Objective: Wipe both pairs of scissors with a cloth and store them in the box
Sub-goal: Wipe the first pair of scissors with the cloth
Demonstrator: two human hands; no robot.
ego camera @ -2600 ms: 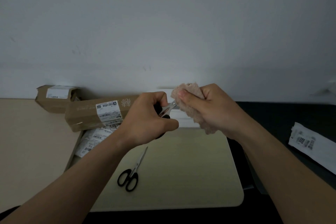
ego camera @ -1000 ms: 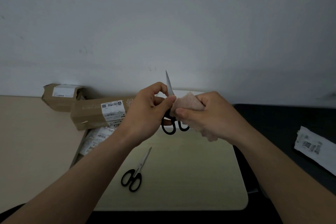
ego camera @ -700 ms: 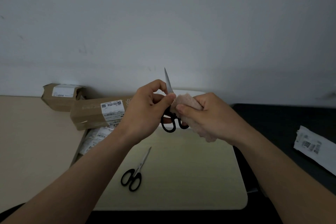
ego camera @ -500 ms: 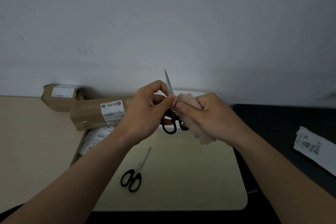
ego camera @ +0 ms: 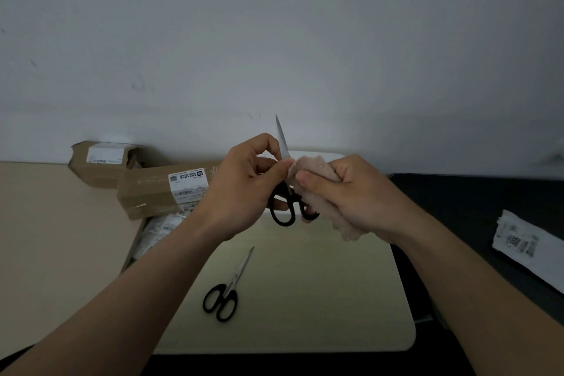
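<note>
Table (ego camera: 45, 238): small cardboard box (ego camera: 100, 162) and long cardboard box (ego camera: 146, 192) at far edge; pale board (ego camera: 320, 299) at near edge, bearing scissors (ego camera: 235, 277); white packet (ego camera: 531, 250) toward right edge.

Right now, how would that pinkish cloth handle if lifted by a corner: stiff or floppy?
Probably floppy: the cloth bunches in the right hand and its lower end droops. Likely light, since one hand carries it easily. Its fuzzy surface should grip the held scissors, not slip.
</note>
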